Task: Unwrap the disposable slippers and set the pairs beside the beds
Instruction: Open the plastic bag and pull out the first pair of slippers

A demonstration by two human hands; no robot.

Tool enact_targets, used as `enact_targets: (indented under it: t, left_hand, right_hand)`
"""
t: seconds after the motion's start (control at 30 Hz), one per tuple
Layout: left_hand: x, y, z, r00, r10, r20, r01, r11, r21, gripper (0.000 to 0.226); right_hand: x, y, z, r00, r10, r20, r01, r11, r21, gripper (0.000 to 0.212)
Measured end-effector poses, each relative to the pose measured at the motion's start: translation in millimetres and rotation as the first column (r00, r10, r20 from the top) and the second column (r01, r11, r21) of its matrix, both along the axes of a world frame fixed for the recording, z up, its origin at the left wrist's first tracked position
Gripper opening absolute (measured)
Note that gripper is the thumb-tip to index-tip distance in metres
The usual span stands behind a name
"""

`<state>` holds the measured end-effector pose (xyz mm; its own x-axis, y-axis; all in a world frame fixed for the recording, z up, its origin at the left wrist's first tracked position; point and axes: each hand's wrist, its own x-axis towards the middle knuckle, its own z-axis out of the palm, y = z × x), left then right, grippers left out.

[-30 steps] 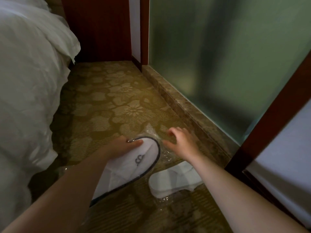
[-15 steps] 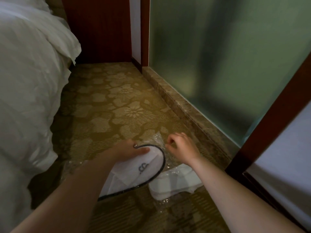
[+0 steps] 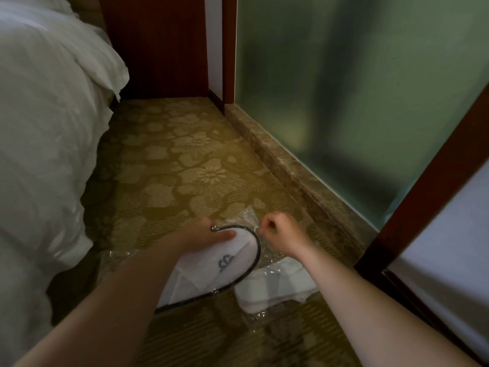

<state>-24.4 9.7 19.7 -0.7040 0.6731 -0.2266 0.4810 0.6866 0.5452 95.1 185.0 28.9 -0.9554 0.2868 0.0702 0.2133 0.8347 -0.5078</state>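
Left hand grips a slipper (dark-edged, logo up); right hand pinches the clear wrap beside its toe, over the carpet.

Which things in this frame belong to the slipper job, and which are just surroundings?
Job: left hand holding the dark-trimmed slipper; right hand pinching the clear wrapper; second wrapped packet on the carpet; bed.
Just there: frosted glass, stone sill, wooden frame.
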Motion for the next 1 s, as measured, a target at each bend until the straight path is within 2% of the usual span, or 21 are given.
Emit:
enact_targets:
  t: [0.1,0.3,0.37,0.43,0.5,0.63,0.83,0.9,0.97,1.0]
  left_hand:
    - [-1,-1,-1,1.0,-0.012,-0.01,0.012,1.0,-0.004,0.043]
    - [-1,-1,-3,1.0,-0.003,-0.031,0.003,1.0,-0.001,0.049]
    - [-2,-2,-2,1.0,-0.002,-0.016,0.002,0.999,0.043,0.047]
    - [-2,-4,0,1.0,0.025,0.003,-0.026,0.993,0.117,0.042]
    - [-3,-6,4,0.999,0.045,0.026,-0.049,0.983,0.175,0.043]
    - [-4,-6,9,0.997,0.031,0.075,-0.046,0.978,0.204,0.052]
    - [-3,-5,13,0.994,0.048,0.094,-0.07,0.964,0.256,0.051]
    - [-6,-8,13,0.993,0.078,0.092,-0.098,0.966,0.24,0.052]
    - [-7,-15,10,0.993,0.099,0.069,-0.112,0.968,0.226,0.049]
    - [-8,-19,7,0.994,0.101,0.052,-0.11,0.969,0.222,0.056]
  right_hand:
    - [-2,0,3,0.999,-0.038,0.029,0.042,0.985,-0.168,0.011]
    - [-3,2,4,0.996,-0.065,0.059,0.078,0.969,-0.235,0.032]
    - [-5,7,14,0.989,-0.146,0.007,0.141,0.943,-0.303,0.029]
    - [-3,13,23,0.964,-0.265,-0.033,0.228,0.882,-0.413,0.016]
    - [2,17,26,0.934,-0.357,-0.023,0.303,0.824,-0.478,0.014]
    - [4,19,17,0.902,-0.431,0.04,0.396,0.785,-0.476,0.015]
    - [-2,23,16,0.837,-0.542,0.072,0.524,0.756,-0.393,0.019]
    - [-1,25,15,0.814,-0.58,0.024,0.547,0.752,-0.368,0.019]
    - [1,27,16,0.834,-0.546,-0.08,0.486,0.796,-0.36,0.018]
    - [1,28,17,0.854,-0.505,-0.129,0.436,0.828,-0.352,0.019]
